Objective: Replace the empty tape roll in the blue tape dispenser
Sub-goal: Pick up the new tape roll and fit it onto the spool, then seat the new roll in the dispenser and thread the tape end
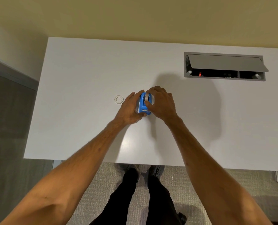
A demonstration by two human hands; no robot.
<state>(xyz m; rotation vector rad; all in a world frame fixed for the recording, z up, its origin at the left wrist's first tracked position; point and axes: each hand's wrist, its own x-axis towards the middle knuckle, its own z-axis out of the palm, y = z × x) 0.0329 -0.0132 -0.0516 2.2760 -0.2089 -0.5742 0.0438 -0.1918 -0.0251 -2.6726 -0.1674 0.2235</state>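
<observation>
The blue tape dispenser (143,106) stands on the white table (86,70), near its middle. My left hand (129,109) wraps around the dispenser's left side and holds it. My right hand (161,103) covers its right side, with the thumb pressing on a strip of clear tape (146,97) that runs over the top of the dispenser. The roll inside is mostly hidden by my fingers. A small empty clear tape ring (119,99) lies flat on the table just left of my left hand.
An open cable hatch (224,66) with a raised grey lid is set into the table at the back right. The table's near edge runs just above my shoes and the carpet. A grey partition stands at the left.
</observation>
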